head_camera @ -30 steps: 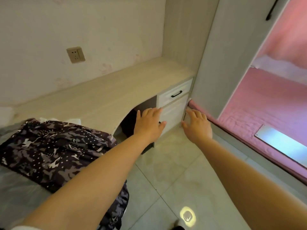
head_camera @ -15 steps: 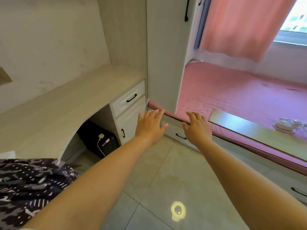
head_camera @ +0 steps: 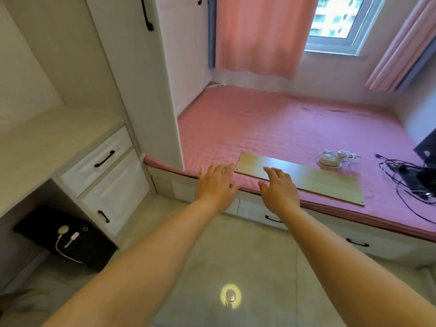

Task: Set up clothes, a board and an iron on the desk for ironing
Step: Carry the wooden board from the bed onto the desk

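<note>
A long, flat, pale wooden board [head_camera: 313, 179] lies on a pink quilted mattress [head_camera: 271, 123], near its front edge. Its surface is glossy, with small dark dots at the corners. Just behind the board's far end sits a small white iron [head_camera: 330, 159] with a white cord beside it.

Both bare arms stretch forward over the tiled floor. The left hand [head_camera: 215, 185] has straight, spread fingers and holds nothing; it is in front of the mattress edge beside the board's near end. The right hand [head_camera: 279, 188] is likewise flat and empty, its fingers overlapping the board's near part; whether it touches cannot be told.

The pale desk [head_camera: 47, 142] with two drawers stands at the left, cut off by the frame. Dark cables and a black object at the far right are cropped and hard to identify. No readable writing appears anywhere.
</note>
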